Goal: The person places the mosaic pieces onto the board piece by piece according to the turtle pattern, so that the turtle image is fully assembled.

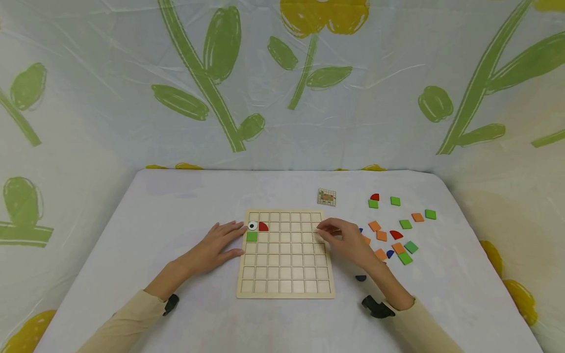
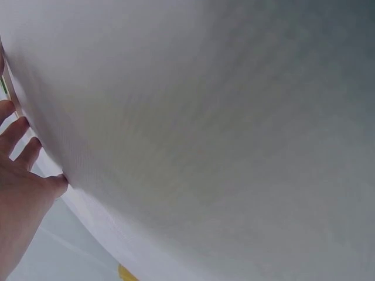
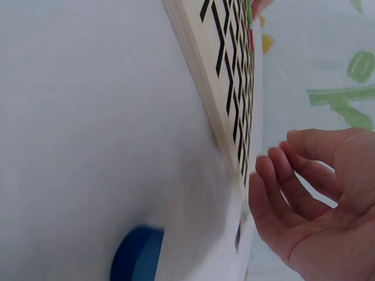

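Observation:
A pale wooden grid board (image 1: 285, 295) lies on the table. In its upper left cells are a round white eye tile (image 1: 252, 226), a red quarter-circle tile (image 1: 263, 226) and a green square tile (image 1: 252, 237). My left hand (image 1: 216, 249) rests flat with its fingers spread, fingertips touching the board's left edge. Over the board's right edge is my right hand (image 1: 348, 241), its fingers loosely bent. The right wrist view shows the right hand (image 3: 319, 199) with thumb and forefinger tips close together and no tile visible between them.
Right of the board lie scattered tiles: green squares (image 1: 395, 201), orange squares (image 1: 381, 236), red quarter circles (image 1: 396, 235) and dark blue half-round tiles (image 1: 361, 278). A small printed pattern card (image 1: 326, 197) lies behind the board. A flower-printed cloth (image 1: 379, 98) surrounds the table.

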A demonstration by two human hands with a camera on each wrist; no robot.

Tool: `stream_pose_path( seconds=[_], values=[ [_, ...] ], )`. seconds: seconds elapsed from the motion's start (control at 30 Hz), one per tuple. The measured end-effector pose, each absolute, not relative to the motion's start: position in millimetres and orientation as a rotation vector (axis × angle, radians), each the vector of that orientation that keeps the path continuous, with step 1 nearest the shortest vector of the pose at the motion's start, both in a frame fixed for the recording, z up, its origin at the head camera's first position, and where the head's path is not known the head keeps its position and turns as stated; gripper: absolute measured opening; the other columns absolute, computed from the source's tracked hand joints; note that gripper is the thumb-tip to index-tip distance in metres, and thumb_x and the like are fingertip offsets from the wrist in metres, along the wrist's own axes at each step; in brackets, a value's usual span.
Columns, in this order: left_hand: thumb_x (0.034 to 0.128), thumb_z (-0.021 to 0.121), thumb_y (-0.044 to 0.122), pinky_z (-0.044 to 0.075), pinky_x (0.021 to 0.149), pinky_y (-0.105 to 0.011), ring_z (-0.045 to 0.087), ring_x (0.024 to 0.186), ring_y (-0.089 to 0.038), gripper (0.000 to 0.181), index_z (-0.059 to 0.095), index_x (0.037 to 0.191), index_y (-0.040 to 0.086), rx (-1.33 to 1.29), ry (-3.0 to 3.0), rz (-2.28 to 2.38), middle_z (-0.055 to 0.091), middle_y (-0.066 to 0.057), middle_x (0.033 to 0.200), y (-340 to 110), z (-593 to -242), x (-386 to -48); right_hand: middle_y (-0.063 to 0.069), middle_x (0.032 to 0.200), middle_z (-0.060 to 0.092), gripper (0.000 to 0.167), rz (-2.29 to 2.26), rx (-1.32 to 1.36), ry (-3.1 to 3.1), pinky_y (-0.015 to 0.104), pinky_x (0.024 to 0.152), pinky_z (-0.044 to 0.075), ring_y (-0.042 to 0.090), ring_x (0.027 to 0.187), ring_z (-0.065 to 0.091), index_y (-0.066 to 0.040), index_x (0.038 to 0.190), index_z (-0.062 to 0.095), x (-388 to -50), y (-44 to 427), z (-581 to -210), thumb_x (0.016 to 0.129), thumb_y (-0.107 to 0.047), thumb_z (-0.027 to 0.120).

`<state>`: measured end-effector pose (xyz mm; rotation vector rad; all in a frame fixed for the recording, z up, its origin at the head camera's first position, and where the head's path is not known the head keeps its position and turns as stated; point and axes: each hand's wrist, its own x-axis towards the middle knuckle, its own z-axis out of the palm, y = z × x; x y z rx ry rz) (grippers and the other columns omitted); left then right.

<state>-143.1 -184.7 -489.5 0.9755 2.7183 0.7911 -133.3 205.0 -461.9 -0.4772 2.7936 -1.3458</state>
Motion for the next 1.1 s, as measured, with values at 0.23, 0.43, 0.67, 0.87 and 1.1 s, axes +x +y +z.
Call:
stream_pose_path(
  seconds=[0.23, 0.43, 0.67, 0.87, 1.1],
  values=[
    [0.0994, 0.07, 0.031, 0.014, 0.121, -0.067, 0.03, 0.151, -0.04, 0.067, 0.044, 0.156, 0.007, 0.981, 2.718, 0.797, 0.04, -0.016, 0.161, -186, -489, -143, 0.003, 0.101, 0.073, 0.014, -1.282, -0.391, 2.871, 0.037, 0.086, 0.06, 0.019, 0.092, 0.069, -0.003, 0.11, 0.074, -124, 227, -460, 0.098, -0.009, 0.072],
    [0.0997, 0.07, 0.031, 0.014, 0.12, -0.068, 0.03, 0.151, -0.04, 0.067, 0.044, 0.156, 0.007, 0.984, 2.714, 0.8, 0.039, -0.017, 0.161, -185, -489, -142, 0.004, 0.104, 0.073, 0.016, -1.274, -0.282, 2.904, 0.039, 0.088, 0.06, 0.02, 0.095, 0.068, -0.003, 0.112, 0.073, -115, 247, -455, 0.098, -0.009, 0.072],
    [0.0998, 0.07, 0.031, 0.014, 0.121, -0.067, 0.029, 0.151, -0.04, 0.067, 0.044, 0.156, 0.007, 0.977, 2.71, 0.809, 0.039, -0.017, 0.161, -183, -489, -141, 0.005, 0.103, 0.074, 0.016, -1.233, -0.298, 3.0, 0.025, 0.083, 0.059, 0.021, 0.093, 0.069, -0.001, 0.112, 0.073, -103, 273, -452, 0.096, -0.006, 0.073],
    [0.0997, 0.07, 0.031, 0.014, 0.121, -0.067, 0.03, 0.151, -0.04, 0.066, 0.044, 0.156, 0.006, 0.982, 2.711, 0.805, 0.04, -0.017, 0.16, -184, -488, -141, 0.007, 0.104, 0.074, 0.019, -1.205, -0.226, 3.063, 0.009, 0.081, 0.051, 0.025, 0.093, 0.069, -0.002, 0.115, 0.072, -89, 295, -450, 0.097, -0.008, 0.072],
    [0.0996, 0.07, 0.031, 0.013, 0.121, -0.066, 0.029, 0.151, -0.04, 0.068, 0.043, 0.157, 0.007, 0.977, 2.707, 0.816, 0.039, -0.016, 0.161, -185, -488, -142, 0.013, 0.108, 0.073, 0.024, -1.154, -0.078, 3.11, 0.002, 0.078, 0.045, 0.03, 0.097, 0.068, -0.002, 0.12, 0.071, -78, 315, -449, 0.097, -0.012, 0.073]
  ],
)
